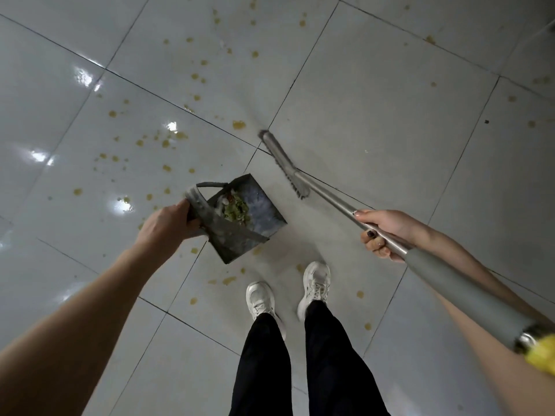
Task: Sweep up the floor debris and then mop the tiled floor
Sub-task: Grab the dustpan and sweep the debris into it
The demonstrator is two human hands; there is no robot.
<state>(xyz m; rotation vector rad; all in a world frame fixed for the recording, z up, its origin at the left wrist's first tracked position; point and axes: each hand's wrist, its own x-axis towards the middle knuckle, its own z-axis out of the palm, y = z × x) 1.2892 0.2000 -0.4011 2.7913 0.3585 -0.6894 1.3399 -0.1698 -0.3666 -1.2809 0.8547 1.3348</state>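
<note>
Head view: the dustpan (240, 217) looks lifted and tilted, with food scraps (235, 207) heaped inside. Tipped further, it could spill them back onto the floor (375, 115). The left hand (168, 223) curls round its handle. The right hand (381, 232) is wrapped round the broom (285, 163) pole, and the bristles could smear the nearby yellow spots (238, 125).

Dim, cool light here; reflections tell you it comes from above, w/ hard white glare spots on the glossy tiled floor (375, 100), mostly your left side. Corners fall darker, esp. top right. Soft shadow round your shoes (315, 283). Broom (285, 163) is smeared by motion blur, dustpan (258, 217) slightly soft. Wide-angle bends the grout lines & stretches your left forearm (75, 310) at the edge; yellow handle end (543, 355) is out of focus.
</note>
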